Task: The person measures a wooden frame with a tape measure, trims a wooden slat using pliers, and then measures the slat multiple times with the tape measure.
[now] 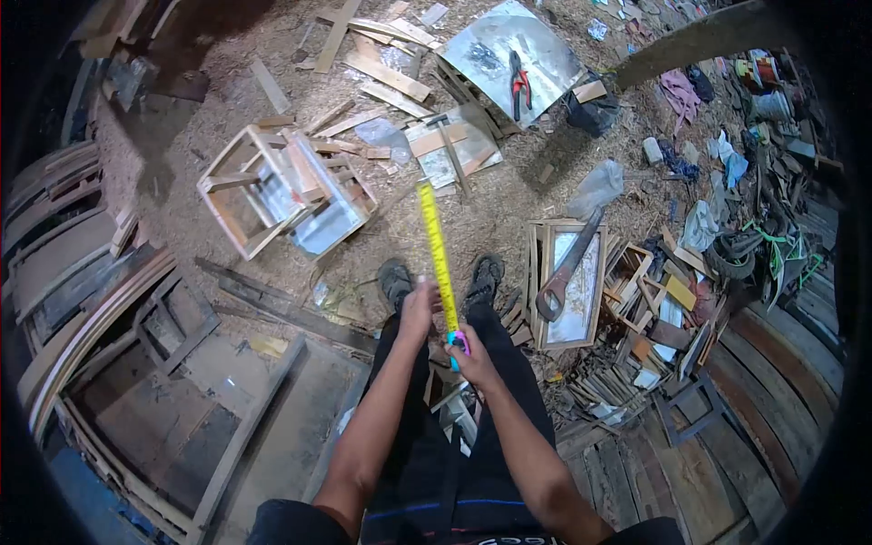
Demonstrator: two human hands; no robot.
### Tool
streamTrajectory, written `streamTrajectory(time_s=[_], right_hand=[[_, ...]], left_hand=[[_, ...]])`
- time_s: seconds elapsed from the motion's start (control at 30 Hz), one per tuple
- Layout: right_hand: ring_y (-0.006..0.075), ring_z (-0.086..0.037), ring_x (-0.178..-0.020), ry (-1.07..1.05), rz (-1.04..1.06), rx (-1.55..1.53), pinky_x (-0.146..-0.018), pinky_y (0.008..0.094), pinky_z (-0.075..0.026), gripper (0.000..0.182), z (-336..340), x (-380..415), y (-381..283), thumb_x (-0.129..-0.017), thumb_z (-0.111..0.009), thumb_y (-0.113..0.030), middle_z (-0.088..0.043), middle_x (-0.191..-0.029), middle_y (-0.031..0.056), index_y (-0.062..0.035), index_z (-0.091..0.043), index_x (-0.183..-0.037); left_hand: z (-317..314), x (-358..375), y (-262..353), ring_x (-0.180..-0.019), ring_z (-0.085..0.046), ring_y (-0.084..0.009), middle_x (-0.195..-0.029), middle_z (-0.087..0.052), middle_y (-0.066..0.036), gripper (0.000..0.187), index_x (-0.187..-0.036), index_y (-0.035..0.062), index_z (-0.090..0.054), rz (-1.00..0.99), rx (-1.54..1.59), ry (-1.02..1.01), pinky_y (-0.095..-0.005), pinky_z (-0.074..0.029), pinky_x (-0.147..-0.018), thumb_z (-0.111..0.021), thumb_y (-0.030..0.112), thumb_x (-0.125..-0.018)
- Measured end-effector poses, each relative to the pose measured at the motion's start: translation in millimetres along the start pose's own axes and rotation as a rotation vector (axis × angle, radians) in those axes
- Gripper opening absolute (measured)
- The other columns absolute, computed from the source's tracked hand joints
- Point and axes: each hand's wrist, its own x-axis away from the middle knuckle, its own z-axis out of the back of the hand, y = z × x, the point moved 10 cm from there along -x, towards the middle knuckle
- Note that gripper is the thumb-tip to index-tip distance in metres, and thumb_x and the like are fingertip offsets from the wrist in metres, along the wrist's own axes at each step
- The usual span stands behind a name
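My right hand (pixel 476 358) is closed around a small tape measure (pixel 456 341) with a turquoise and pink case. Its yellow blade (pixel 433 241) is pulled out and points forward, its free end above the floor beyond my shoes. Beside the blade's left edge is my left hand (pixel 418 312), fingers stretched forward and slightly apart. Whether those fingertips touch the blade is hard to make out. Below the hands stand my dark shoes (pixel 487 275).
A wooden frame (pixel 252 238) lies ahead left; a handsaw (pixel 568 272) rests on a framed panel (pixel 595 322) at right. Ahead are a hammer (pixel 453 162) and red-handled pliers (pixel 519 86) on a metal-like sheet (pixel 481 45). Wood scraps (pixel 388 76) litter the floor.
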Motion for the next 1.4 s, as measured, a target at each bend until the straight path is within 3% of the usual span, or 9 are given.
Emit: streamTrajectory(time_s=[0.13,0.3,0.47,0.63,0.93,1.0,1.13,1.2,1.4], right_hand=[[0.0169,-0.056,-0.091,0.274,0.098,0.101,-0.081,0.0327,-0.046,0.043,62.4,-54.4,-19.8,-0.085,-0.062,-0.02,-0.057,-0.1,0.0088,-0.0043,-0.046,-0.121],[0.0129,-0.054,-0.08,0.272,0.244,0.101,-0.072,0.0291,-0.046,0.034,140.7,-201.3,-24.0,-0.084,-0.062,-0.018,-0.056,-0.088,0.0047,-0.0044,-0.049,-0.113],[0.0119,-0.053,-0.076,0.382,0.44,0.097,-0.068,0.0284,-0.045,0.032,198.7,-322.9,-35.5,-0.084,-0.061,-0.018,-0.055,-0.085,0.0035,-0.0048,-0.051,-0.112],[0.0111,-0.053,-0.08,0.365,0.543,-0.002,-0.072,0.0273,-0.046,0.038,212.9,-402.6,-27.4,-0.083,-0.062,-0.019,-0.056,-0.09,0.003,-0.0027,-0.05,-0.115],[0.0148,-0.048,-0.1,0.211,0.708,0.012,-0.089,0.0287,-0.041,0.049,198.0,-401.9,-27.1,-0.083,-0.06,-0.018,-0.051,-0.107,0.0065,0.0008,-0.044,-0.125],[0.0113,-0.05,-0.083,0.329,0.865,0.096,-0.074,0.0258,-0.044,0.042,199.5,-382.0,-35.8,-0.082,-0.062,-0.016,-0.052,-0.098,0.0047,-0.0019,-0.048,-0.119],[0.0173,-0.05,-0.104,0.125,0.63,0.046,-0.093,0.0296,-0.04,0.05,183.3,-362.7,-43.5,-0.082,-0.061,-0.018,-0.052,-0.112,0.0084,0.0015,-0.044,-0.126],[0.0173,-0.051,-0.105,0.115,0.661,0.174,-0.091,0.029,-0.041,0.047,172.0,-340.9,-59.3,-0.083,-0.06,-0.018,-0.053,-0.111,0.0092,0.0016,-0.047,-0.123],[0.0108,-0.056,-0.08,-0.071,0.502,0.006,-0.073,0.025,-0.047,0.032,142.7,-340.0,-40.2,-0.088,-0.057,-0.014,-0.058,-0.091,0.0035,0.0,-0.052,-0.116]], left_hand=[[-45.0,-100.4,-7.4,-0.083,-0.062,-0.0185,-0.096,-0.065,-0.011,0.052,-0.11,-0.0019,-0.06,-0.135,-0.279,-0.166,-0.0313,-0.049,-0.077,-0.045,0.045,-0.096],[-76.3,-214.4,31.9,-0.079,-0.064,-0.0264,-0.092,-0.067,-0.017,0.034,-0.106,-0.0013,-0.063,-0.381,-0.85,-0.115,-0.0345,-0.05,-0.075,-0.058,0.028,-0.09],[-132.5,-274.8,77.8,-0.09,-0.059,-0.0392,-0.1,-0.061,-0.019,0.031,-0.108,0.0015,-0.06,-1.15,-1.22,0.06,-0.0439,-0.049,-0.08,-0.059,0.012,-0.079],[-148.0,-381.0,57.3,-0.095,-0.055,-0.0383,-0.099,-0.057,-0.02,0.03,-0.104,0.0001,-0.055,-0.992,-1.255,-0.017,-0.0461,-0.047,-0.081,-0.061,0.012,-0.077],[-143.1,-389.7,56.1,-0.092,-0.057,-0.0347,-0.096,-0.056,-0.017,0.031,-0.099,0.0008,-0.053,-1.082,-1.362,0.025,-0.0411,-0.053,-0.076,-0.064,0.012,-0.072],[-137.3,-392.2,58.6,-0.092,-0.059,-0.0351,-0.096,-0.058,-0.018,0.031,-0.099,-0.0008,-0.054,-1.084,-1.365,0.05,-0.0404,-0.052,-0.076,-0.065,0.014,-0.074],[-110.7,-394.9,85.3,-0.089,-0.062,-0.0303,-0.102,-0.062,-0.018,0.034,-0.105,-0.0031,-0.056,-0.911,-0.988,-0.064,-0.0344,-0.051,-0.075,-0.067,0.017,-0.081],[-88.7,-402.1,101.1,-0.089,-0.063,-0.0232,-0.101,-0.063,-0.012,0.029,-0.109,-0.0017,-0.057,-0.805,-0.308,-0.261,-0.032,-0.05,-0.077,-0.063,0.015,-0.087],[-84.6,-384.8,119.7,-0.098,-0.062,-0.018,-0.114,-0.06,-0.01,0.038,-0.129,-0.0004,-0.043,-0.624,0.377,-0.732,-0.0327,-0.051,-0.084,-0.051,0.016,-0.095]])
